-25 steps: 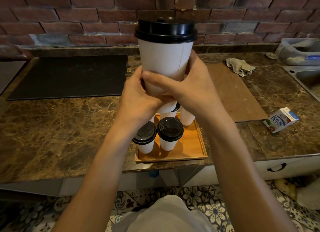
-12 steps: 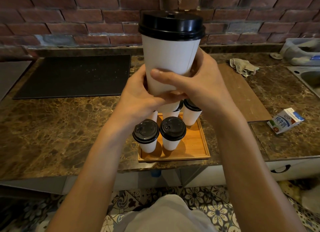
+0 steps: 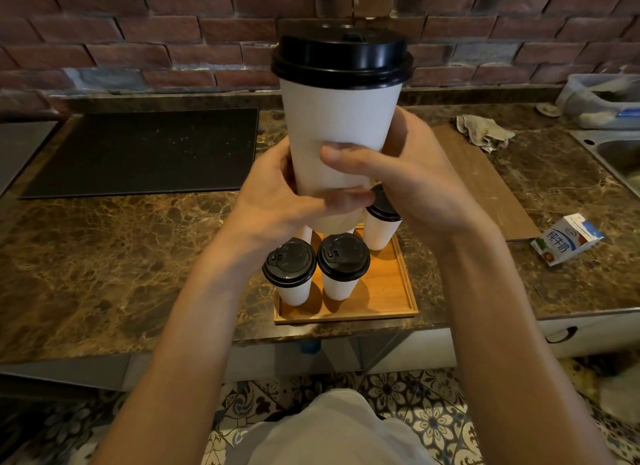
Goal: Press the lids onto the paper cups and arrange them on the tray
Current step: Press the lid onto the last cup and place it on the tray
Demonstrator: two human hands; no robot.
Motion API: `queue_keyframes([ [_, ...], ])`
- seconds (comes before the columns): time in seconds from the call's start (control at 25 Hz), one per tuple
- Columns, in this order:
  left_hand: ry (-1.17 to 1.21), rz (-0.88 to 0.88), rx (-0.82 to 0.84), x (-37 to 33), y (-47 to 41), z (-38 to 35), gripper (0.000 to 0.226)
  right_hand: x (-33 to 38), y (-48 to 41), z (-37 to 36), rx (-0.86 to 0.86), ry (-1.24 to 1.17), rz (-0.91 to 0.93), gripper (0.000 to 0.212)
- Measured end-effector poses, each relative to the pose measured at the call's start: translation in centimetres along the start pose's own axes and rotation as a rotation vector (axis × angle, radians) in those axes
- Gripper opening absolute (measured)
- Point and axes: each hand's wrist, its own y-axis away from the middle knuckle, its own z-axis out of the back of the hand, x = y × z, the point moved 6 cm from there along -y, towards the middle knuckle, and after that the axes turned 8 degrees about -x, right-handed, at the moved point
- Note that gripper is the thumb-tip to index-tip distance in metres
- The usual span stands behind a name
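Several lidded cups (image 3: 341, 267) (upright) in tray (image 3: 393, 291)

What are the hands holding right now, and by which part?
One lidded white paper cup, held above the tray. The left hand and right hand both wrap its lower body near the base; neither touches the black lid.

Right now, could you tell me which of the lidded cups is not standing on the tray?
The cup held up by the left hand and right hand; the other cups stand on the wooden tray.
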Motion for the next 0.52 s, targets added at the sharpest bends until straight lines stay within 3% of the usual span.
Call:
queue_keyframes([
  [0.36,-0.04,-0.031,-0.251,0.9,-0.4,0.5,0.056,0.1,0.2,-1.0,-0.27,0.134,0.016,0.07],
  [0.52,-0.05,-0.033,-0.265,1.2,-0.4,0.2,0.067,-0.1,0.5,-1.5,-0.34,0.145,0.024,0.075],
])
